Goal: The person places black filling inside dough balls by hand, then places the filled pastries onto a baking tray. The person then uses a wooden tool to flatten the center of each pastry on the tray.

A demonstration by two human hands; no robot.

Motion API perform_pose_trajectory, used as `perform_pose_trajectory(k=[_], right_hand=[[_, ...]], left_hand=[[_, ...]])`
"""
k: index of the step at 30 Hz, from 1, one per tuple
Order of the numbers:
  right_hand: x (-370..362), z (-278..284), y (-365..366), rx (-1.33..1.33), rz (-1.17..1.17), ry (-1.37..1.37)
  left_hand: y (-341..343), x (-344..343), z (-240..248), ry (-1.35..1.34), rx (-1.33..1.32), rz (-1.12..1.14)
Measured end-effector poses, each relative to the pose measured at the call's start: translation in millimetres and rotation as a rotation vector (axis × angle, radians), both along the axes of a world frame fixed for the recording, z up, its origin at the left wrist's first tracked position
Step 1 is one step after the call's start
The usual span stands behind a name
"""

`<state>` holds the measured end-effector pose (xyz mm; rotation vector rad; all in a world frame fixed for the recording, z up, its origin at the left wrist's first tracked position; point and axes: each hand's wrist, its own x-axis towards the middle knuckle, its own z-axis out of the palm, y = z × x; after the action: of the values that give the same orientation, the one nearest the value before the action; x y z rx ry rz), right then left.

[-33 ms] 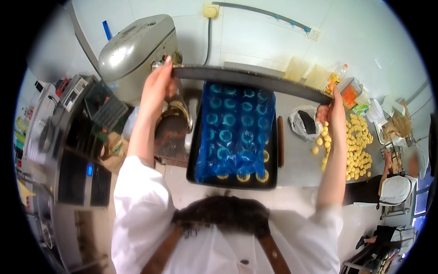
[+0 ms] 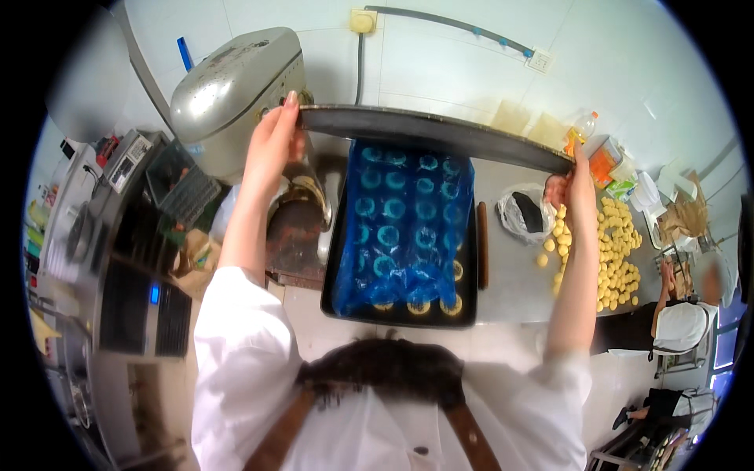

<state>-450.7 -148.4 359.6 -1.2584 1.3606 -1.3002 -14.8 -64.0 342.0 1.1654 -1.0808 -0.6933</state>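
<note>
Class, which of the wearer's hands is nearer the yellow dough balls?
Right. The right hand is close to the dough balls; the left hand, at the other end of the raised tray, is far left.

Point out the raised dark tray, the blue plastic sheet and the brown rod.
Raised dark tray [image 2: 436,133]: head view, middle of its long visible face.
Blue plastic sheet [image 2: 408,224]: head view, middle of its upper surface.
Brown rod [image 2: 482,245]: head view, halfway along its length.

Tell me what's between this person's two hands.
A dark tray, seen nearly edge-on, spans from the left hand to the right hand. The head view shows this, with blue plastic over a second tray lower in the picture.
</note>
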Motion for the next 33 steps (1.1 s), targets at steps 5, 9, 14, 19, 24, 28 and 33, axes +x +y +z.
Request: perform_pose_trajectory(k=[5, 9, 14, 19, 24, 28, 33], right_hand=[[-3, 18, -14, 0.021, 0.018, 0.017], [-15, 11, -28, 0.041, 0.065, -0.012], [-4, 13, -7, 0.212, 0.210, -0.146], [-16, -18, 14, 0.191, 0.379, -0.431], [-6, -25, 50, 0.055, 0.287, -0.464], [-23, -25, 63, -0.014, 0.493, -0.566], [-20, -38, 74, -0.105, 0.381, -0.596]], left_hand=[[-16, -2, 12, 0.064, 0.289, -0.158], [-16, -7, 11, 0.251, 0.303, -0.334], [-14, -13, 20, 0.600, 0.263, -0.501], [-1, -21, 5, 0.770, 0.290, -0.482], [27, -17, 4, 0.823, 0.161, -0.407], [45, -16, 14, 0.760, 0.116, -0.423], [61, -5, -2, 0.750, 0.034, -0.418]])
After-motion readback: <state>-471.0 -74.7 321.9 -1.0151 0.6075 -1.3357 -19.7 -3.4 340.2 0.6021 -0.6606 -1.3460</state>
